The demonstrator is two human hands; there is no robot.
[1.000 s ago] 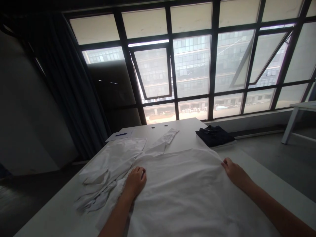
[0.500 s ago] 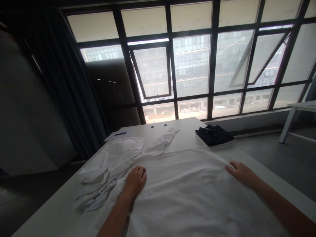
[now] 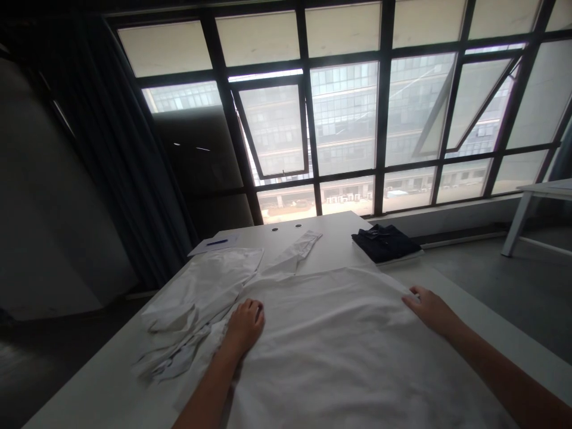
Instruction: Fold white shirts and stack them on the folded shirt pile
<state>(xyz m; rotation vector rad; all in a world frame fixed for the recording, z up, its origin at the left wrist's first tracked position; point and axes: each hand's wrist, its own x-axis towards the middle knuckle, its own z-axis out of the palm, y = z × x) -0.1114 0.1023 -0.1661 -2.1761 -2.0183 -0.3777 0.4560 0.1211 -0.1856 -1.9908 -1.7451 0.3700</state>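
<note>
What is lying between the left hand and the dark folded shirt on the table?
In the head view, the white cloth garment spreads from the left hand toward the dark folded shirt; past its edge, white table top shows.

Left hand (image 3: 243, 326) resting on white shirt (image 3: 322, 351); right hand (image 3: 429, 311) at shirt edge, 2 o'clock; folded dark shirt (image 3: 386, 243), 1 o'clock.
</note>
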